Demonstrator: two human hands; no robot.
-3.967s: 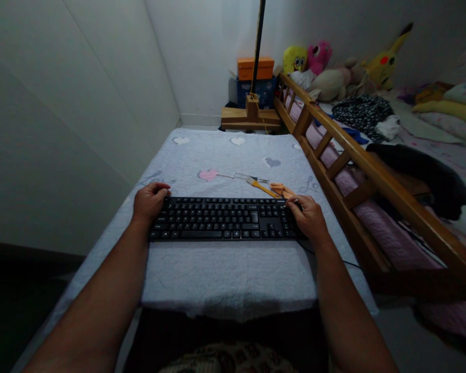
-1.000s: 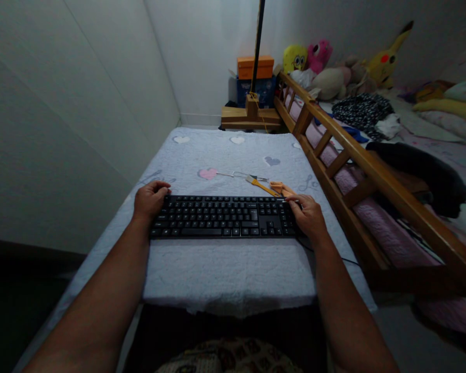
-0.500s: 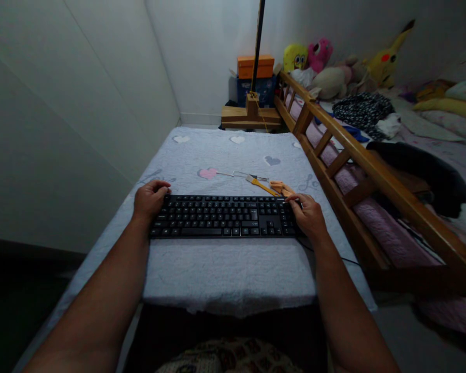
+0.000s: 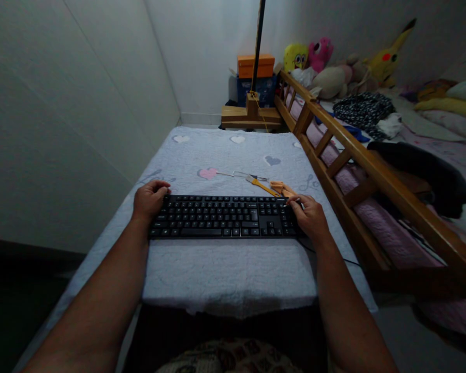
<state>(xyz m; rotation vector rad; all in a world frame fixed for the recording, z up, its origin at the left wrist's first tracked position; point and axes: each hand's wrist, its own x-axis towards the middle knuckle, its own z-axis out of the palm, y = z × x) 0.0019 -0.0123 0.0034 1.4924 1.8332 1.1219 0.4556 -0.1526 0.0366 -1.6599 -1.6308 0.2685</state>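
A black keyboard [image 4: 217, 217] lies flat on the cloth-covered table [image 4: 225, 269]. My left hand [image 4: 150, 201] grips its upper left end, fingers bent over the edge. At the right end, my right hand [image 4: 306, 212] holds the keyboard, thumb and fingers near the upper right corner. Just behind the keyboard lie a brush with a yellow handle [image 4: 267, 188], a thin metal wire tool [image 4: 243, 173] and an orange cloth-like item [image 4: 281, 188], close to my right fingers. The keyboard's cable runs off to the right beneath my right wrist.
A wooden bed rail [image 4: 345, 142] runs along the table's right side, with bedding and plush toys beyond. Past the far edge stand a wooden base with a dark pole [image 4: 252, 106] and an orange box [image 4: 255, 66]. A pale wall rises at left.
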